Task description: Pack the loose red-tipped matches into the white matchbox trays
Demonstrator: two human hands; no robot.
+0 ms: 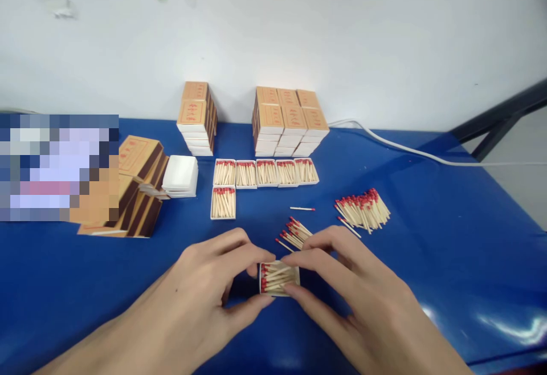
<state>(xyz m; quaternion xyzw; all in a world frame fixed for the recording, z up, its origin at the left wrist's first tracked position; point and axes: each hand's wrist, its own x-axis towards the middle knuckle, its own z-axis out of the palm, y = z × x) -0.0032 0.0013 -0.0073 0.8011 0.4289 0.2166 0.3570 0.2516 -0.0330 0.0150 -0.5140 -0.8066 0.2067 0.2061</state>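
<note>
Lying far left: a pile of brown matchbox sleeves (139, 187) rests on the blue counter (448, 238), beside a small stack of white trays (180, 175).
Back left: one tall stack of closed matchboxes (197, 118) stands near the wall.
Left hand: the left hand (209, 289) pinches the left end of the open tray of matches (278, 278), thumb below and fingers above.
Tray position: it sits on the counter between both hands, near the front edge, filled with red-headed matches lying crosswise.
Middle: six filled trays (265, 172) lie in a row, one of them in front.
Back middle: a wider block of matchboxes (288, 121).
Right hand: the right hand (354, 295) pinches the tray's right end with its fingertips.
Right: loose matches (364, 210) lie in a heap; a smaller bundle (294, 232) lies just behind the tray.
</note>
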